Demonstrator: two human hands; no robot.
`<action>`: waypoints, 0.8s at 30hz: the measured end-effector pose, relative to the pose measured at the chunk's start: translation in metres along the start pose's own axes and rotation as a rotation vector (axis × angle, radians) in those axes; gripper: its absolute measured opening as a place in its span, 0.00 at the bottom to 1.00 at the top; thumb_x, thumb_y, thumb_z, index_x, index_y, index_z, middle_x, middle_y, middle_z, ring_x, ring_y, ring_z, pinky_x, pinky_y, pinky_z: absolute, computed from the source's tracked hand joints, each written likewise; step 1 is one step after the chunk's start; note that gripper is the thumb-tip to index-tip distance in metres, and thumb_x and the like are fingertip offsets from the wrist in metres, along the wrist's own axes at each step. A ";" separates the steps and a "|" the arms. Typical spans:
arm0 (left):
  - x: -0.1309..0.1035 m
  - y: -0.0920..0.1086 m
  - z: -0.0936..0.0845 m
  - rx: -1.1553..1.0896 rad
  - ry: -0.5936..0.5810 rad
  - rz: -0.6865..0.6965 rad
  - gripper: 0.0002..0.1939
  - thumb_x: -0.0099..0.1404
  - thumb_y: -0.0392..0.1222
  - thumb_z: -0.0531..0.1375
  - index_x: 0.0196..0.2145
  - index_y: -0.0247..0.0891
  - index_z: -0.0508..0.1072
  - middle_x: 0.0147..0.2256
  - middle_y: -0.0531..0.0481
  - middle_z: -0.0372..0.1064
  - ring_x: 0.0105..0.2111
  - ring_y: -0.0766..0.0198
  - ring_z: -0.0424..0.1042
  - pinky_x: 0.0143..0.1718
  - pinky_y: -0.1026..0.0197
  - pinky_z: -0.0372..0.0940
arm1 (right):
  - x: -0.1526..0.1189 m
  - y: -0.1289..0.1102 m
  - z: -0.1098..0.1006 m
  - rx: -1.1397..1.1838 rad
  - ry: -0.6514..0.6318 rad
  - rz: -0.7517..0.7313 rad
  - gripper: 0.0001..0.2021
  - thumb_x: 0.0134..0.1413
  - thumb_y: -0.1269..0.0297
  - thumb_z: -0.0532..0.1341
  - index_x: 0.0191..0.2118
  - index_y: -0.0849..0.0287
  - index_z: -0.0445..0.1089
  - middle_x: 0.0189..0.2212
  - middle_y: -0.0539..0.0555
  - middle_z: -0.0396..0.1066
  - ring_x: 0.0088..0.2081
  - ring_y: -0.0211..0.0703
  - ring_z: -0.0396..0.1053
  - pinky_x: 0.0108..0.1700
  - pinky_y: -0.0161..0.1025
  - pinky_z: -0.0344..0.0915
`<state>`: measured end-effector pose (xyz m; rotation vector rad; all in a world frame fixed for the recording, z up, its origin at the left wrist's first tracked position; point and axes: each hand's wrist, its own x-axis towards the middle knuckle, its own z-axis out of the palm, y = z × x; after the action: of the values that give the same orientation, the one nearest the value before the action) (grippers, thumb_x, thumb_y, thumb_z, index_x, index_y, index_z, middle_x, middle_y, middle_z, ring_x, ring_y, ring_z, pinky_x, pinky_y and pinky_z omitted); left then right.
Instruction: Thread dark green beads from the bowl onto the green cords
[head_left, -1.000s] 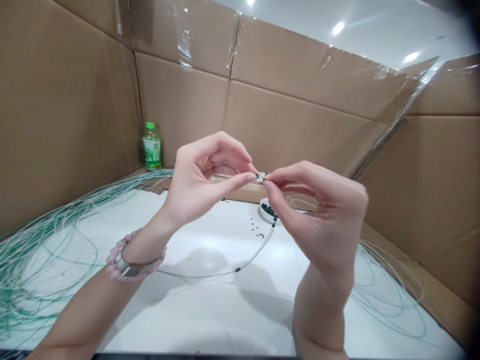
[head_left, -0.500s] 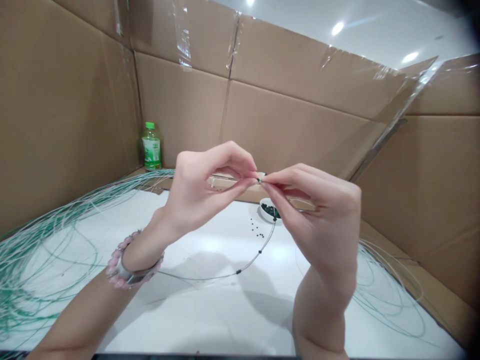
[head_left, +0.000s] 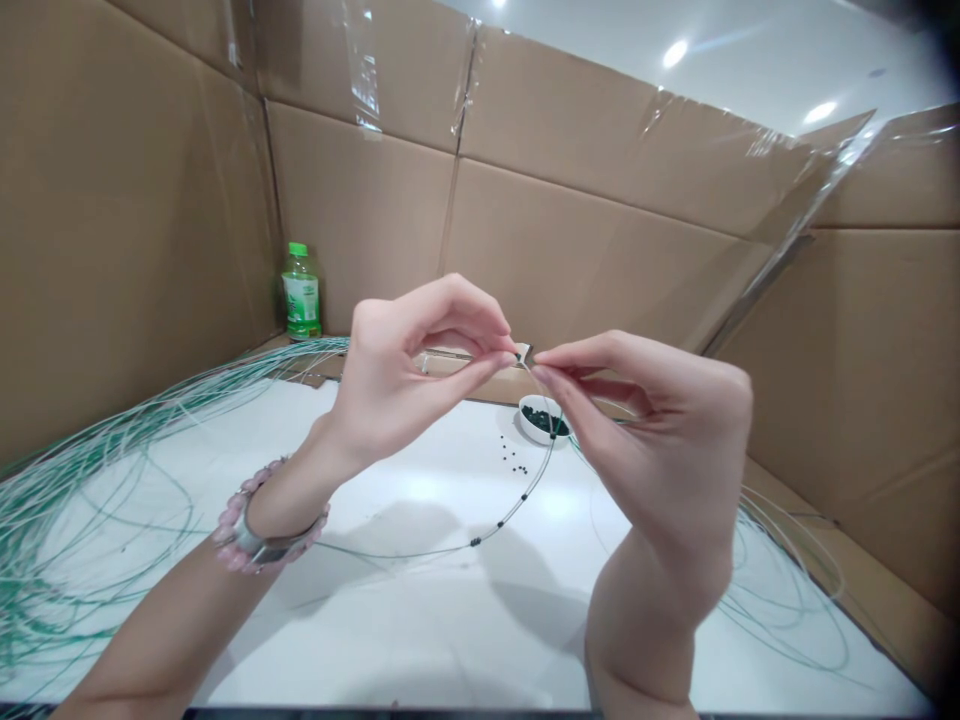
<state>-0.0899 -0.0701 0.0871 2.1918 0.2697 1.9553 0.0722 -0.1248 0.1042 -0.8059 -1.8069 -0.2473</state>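
My left hand (head_left: pixel 375 390) is raised over the table, thumb and forefinger pinched on a tiny dark green bead (head_left: pixel 517 357). My right hand (head_left: pixel 664 430) pinches a thin pale cord just right of it; a short stretch of cord shows between the two hands' fingertips. From there a loop of the cord (head_left: pixel 420 556) hangs down and runs left behind my left wrist. Several dark beads (head_left: pixel 500 524) sit spaced along that loop. Just beyond the hanging cord stands a small white bowl (head_left: pixel 530 432) of dark green beads.
Loose tiny beads (head_left: pixel 514 456) lie left of the bowl on the white tabletop (head_left: pixel 420 640). A big tangle of green and white cords (head_left: pixel 97 510) covers the left side; more cord loops (head_left: pixel 795 620) lie at the right. Cardboard walls (head_left: pixel 585 260) surround the table. A green bottle (head_left: pixel 302 295) stands back left.
My right hand has drawn a little to the right, so a gap with cord now shows between the fingertips. One more separate bead shows on the hanging loop. My left hand barely moved.
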 end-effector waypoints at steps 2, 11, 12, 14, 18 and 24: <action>0.000 0.000 0.000 -0.002 0.006 -0.002 0.08 0.54 0.34 0.64 0.34 0.38 0.72 0.29 0.53 0.73 0.28 0.68 0.74 0.32 0.66 0.73 | 0.000 0.000 -0.001 -0.002 -0.013 0.004 0.07 0.50 0.74 0.62 0.30 0.53 0.71 0.25 0.46 0.73 0.27 0.37 0.71 0.30 0.34 0.72; 0.000 0.002 0.001 -0.011 -0.018 -0.003 0.07 0.55 0.33 0.64 0.34 0.38 0.72 0.29 0.53 0.73 0.29 0.68 0.74 0.33 0.66 0.73 | 0.001 -0.002 0.000 -0.009 -0.043 0.019 0.06 0.51 0.73 0.61 0.30 0.54 0.71 0.25 0.48 0.72 0.27 0.38 0.70 0.30 0.35 0.71; 0.000 0.002 0.001 -0.010 -0.018 0.001 0.08 0.54 0.33 0.64 0.34 0.38 0.72 0.29 0.53 0.73 0.29 0.68 0.74 0.33 0.66 0.73 | 0.001 -0.002 0.000 -0.011 -0.044 0.020 0.06 0.51 0.73 0.61 0.29 0.54 0.71 0.25 0.48 0.72 0.27 0.38 0.70 0.30 0.35 0.71; 0.000 0.002 0.001 -0.004 -0.009 0.001 0.08 0.54 0.34 0.64 0.33 0.38 0.72 0.28 0.53 0.73 0.29 0.68 0.74 0.33 0.66 0.73 | 0.001 -0.001 0.000 -0.015 -0.047 0.021 0.06 0.51 0.73 0.61 0.29 0.54 0.71 0.25 0.48 0.72 0.27 0.38 0.70 0.30 0.35 0.71; 0.000 0.002 0.001 -0.013 -0.006 -0.006 0.07 0.55 0.35 0.64 0.33 0.37 0.72 0.28 0.52 0.73 0.29 0.68 0.74 0.33 0.66 0.73 | 0.001 -0.002 -0.001 -0.017 -0.053 0.027 0.06 0.51 0.74 0.61 0.29 0.55 0.72 0.25 0.47 0.72 0.27 0.37 0.70 0.30 0.34 0.71; 0.000 0.000 0.000 0.001 -0.028 0.011 0.06 0.56 0.37 0.63 0.34 0.41 0.72 0.29 0.54 0.74 0.29 0.68 0.74 0.32 0.66 0.73 | 0.001 -0.002 0.000 -0.025 -0.056 0.024 0.06 0.51 0.73 0.61 0.30 0.54 0.72 0.25 0.47 0.72 0.27 0.38 0.70 0.30 0.34 0.71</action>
<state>-0.0896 -0.0696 0.0871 2.2236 0.2548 1.9290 0.0712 -0.1258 0.1059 -0.8595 -1.8489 -0.2345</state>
